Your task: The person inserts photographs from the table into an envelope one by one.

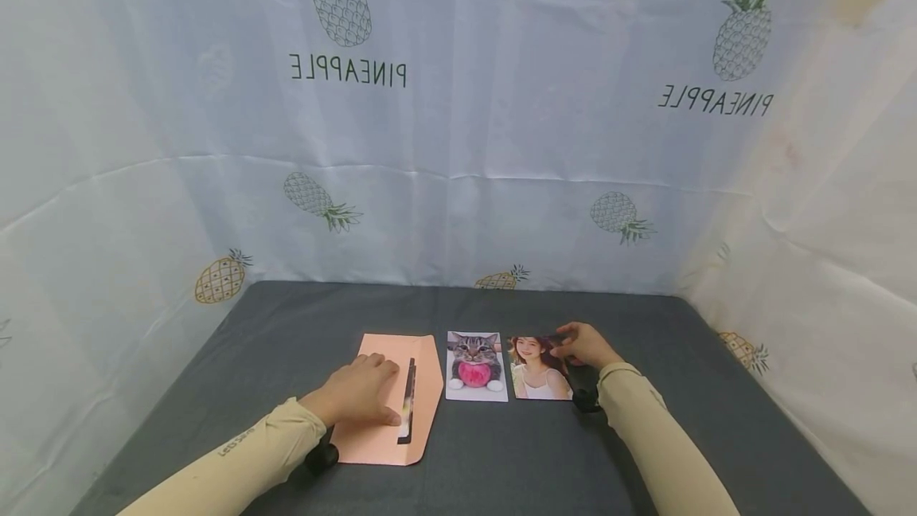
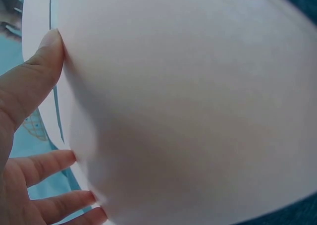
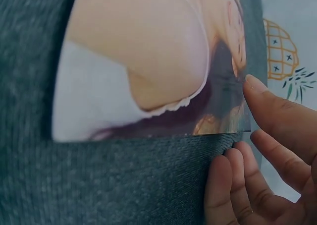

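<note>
A peach envelope [image 1: 380, 452] lies with its flap toward the right, and a dark-edged picture strip [image 1: 407, 404] shows at its opening. My left hand [image 1: 358, 392] rests on the envelope, thumb and fingers spread; the left wrist view shows the fingertips of this hand [image 2: 34, 81] along the pale envelope surface [image 2: 188, 96]. To the right lies a cat photo [image 1: 476, 381]. Beside it, my right hand [image 1: 591, 346] pinches the upper right corner of a portrait photo [image 1: 544, 381]. The right wrist view shows thumb and index finger of this hand [image 3: 285, 160] at the photo [image 3: 158, 51] corner.
A dark cloth [image 1: 494, 460] covers the table. White curtains [image 1: 458, 118] printed with pineapples stand behind it and at both sides. A small black object is at each wrist.
</note>
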The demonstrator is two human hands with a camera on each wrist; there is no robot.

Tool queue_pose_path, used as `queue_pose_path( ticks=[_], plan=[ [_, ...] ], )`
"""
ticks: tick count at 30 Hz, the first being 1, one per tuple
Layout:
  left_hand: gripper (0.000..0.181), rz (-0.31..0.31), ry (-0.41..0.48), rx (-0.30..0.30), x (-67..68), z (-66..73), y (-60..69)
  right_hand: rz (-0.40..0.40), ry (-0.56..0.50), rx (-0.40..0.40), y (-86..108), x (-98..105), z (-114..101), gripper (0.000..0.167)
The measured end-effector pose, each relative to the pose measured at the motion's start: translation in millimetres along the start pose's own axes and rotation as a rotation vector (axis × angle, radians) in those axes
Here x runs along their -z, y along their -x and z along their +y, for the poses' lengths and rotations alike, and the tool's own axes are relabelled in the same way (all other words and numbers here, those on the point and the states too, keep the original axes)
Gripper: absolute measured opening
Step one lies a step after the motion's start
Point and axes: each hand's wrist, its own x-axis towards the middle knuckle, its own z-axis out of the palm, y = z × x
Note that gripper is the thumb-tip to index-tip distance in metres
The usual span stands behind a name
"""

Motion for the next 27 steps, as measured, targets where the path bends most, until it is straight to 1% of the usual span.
queue_pose_path(
  ticks=[6, 12, 16, 22, 27],
  plan=[
    [0.079, 0.004, 0.002, -0.004, 0.5, -0.5, 0.8, 0.004, 0.042, -0.002, -1.9, -3.1, -1.3, 0.059],
    [0.079, 0.008, 0.000, -0.008, 0.0, -0.3, 1.2, 0.025, 0.109, -0.032, -6.6, -7.6, -2.2, 0.059],
    [0.079, 0.011, -0.002, -0.011, -0.3, 0.0, 1.4, 0.034, 0.124, -0.045, -7.0, -9.2, -2.1, 0.058],
    [0.077, 0.009, 0.001, -0.014, -0.2, 1.0, 1.4, 0.047, 0.128, -0.019, -3.8, -9.2, -2.8, 0.057],
    [0.077, 0.014, -0.009, -0.016, 0.2, 0.8, 1.7, 0.064, 0.119, 0.007, 3.1, -9.1, -7.9, 0.056]
  ],
)
